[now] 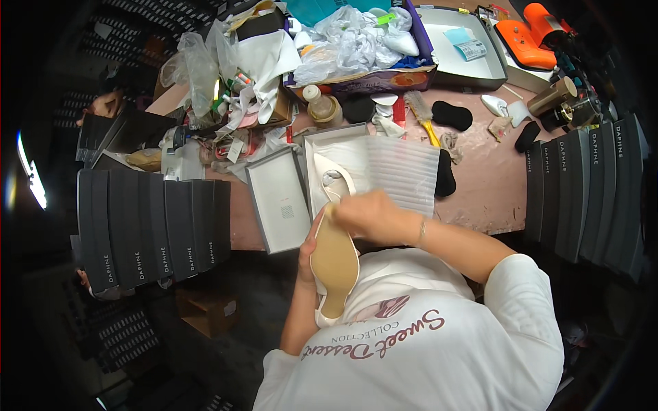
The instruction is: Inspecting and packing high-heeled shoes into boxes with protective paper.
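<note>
My left hand (308,252) is wrapped round the edge of a white women's shoe (335,267), held in front of my chest with its tan sole towards me. The shoe's narrow toe points up and its heel end down. At the toe, my right hand (363,216) is curled and a little blurred. Whatever its fingers may hold is hidden. Just beyond, a second white shoe (345,175) with a strap lies in an open grey shoebox (317,144). White ribbed wrapping sheet (401,175) spreads from that box to the right.
The box's lid (277,200) lies left of it. Dark shoeboxes stand in a left row (152,229) and a right row (582,195). Behind are a yellow-handled brush (430,131), black pads (452,116), a bottle (322,107), a carton of plastic bags (360,83) and an orange device (526,44).
</note>
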Demonstrator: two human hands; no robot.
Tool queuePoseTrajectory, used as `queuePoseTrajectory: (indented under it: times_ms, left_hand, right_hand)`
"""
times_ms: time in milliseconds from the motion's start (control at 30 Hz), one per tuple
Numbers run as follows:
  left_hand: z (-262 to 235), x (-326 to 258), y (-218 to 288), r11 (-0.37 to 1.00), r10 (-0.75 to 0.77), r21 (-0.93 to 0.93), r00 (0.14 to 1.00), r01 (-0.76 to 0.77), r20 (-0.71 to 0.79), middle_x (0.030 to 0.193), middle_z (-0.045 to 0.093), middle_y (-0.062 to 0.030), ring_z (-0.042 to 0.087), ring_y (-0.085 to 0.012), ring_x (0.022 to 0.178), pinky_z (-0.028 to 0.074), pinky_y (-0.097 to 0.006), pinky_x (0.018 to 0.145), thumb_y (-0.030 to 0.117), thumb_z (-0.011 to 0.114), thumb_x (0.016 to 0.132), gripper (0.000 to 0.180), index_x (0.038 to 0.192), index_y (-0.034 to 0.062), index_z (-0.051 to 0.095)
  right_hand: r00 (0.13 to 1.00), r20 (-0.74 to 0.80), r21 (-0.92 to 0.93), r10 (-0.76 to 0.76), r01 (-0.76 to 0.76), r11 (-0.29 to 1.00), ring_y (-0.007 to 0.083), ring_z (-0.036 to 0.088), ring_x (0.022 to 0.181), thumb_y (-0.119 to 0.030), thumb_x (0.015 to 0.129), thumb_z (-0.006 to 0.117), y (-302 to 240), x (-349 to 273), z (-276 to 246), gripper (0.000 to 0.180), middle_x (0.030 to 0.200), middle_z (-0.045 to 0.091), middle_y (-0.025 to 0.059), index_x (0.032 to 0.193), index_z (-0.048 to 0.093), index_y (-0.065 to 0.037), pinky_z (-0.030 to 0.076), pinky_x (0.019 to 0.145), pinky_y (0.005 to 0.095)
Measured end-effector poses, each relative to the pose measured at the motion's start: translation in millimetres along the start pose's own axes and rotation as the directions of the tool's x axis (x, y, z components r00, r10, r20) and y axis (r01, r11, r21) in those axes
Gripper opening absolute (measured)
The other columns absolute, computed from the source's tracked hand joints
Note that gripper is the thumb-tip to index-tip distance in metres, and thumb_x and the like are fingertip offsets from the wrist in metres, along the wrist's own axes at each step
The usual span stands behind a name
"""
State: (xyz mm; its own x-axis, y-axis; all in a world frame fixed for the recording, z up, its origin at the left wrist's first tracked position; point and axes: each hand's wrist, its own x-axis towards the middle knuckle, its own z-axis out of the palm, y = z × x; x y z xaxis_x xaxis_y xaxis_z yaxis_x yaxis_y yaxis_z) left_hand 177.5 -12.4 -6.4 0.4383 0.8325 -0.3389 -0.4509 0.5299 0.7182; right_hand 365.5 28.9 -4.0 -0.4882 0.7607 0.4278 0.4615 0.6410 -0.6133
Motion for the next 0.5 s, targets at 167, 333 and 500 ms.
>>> queuePoseTrajectory:
  times_ms: [167,333,500]
  left_hand:
    - [-28.6,18.0,43.4,0.935,0.107,0.343,0.994,-0.092,-0.025,0.121,0.053,-0.0150,0.058,-0.0239,0.107,0.048,-0.031,0.087,0.036,0.054,0.084,0.079,0.146,0.0008,0.021]
    - [-104.4,71.3,71.6,0.294,0.367,0.955,0.928,-0.051,-0.063,0.122,0.055,-0.0179,0.056,-0.0272,0.108,0.044,-0.033,0.093,0.022,0.055,0.089,0.065,0.145,0.0029,0.027]
    - [-49.6,85.4,25.6,-0.249,0.304,0.966,0.942,-0.068,0.144,0.117,0.055,-0.0213,0.045,-0.0361,0.120,0.027,-0.052,0.104,0.036,0.063,0.084,0.044,0.111,0.0014,0.059]
  right_hand:
    - [0.632,0.301,0.935,0.715,-0.342,-0.091,0.0119,0.043,0.050,-0.027,0.094,0.055,67.2,11.8,38.1,0.020,0.066,0.047,0.0001,0.084,0.054,-0.010,0.035,0.042,0.0256]
    - [0.621,0.610,0.674,0.493,-0.079,-0.735,0.0069,0.028,0.045,-0.033,0.096,0.051,70.3,-14.7,37.0,0.026,0.061,0.042,-0.0020,0.089,0.053,-0.008,0.020,0.036,0.0211]
    - [0.598,0.596,0.690,0.535,-0.040,-0.723,0.0069,0.028,0.044,-0.036,0.096,0.051,84.7,-29.0,34.5,0.029,0.060,0.040,-0.0018,0.089,0.054,-0.008,0.020,0.037,0.0210]
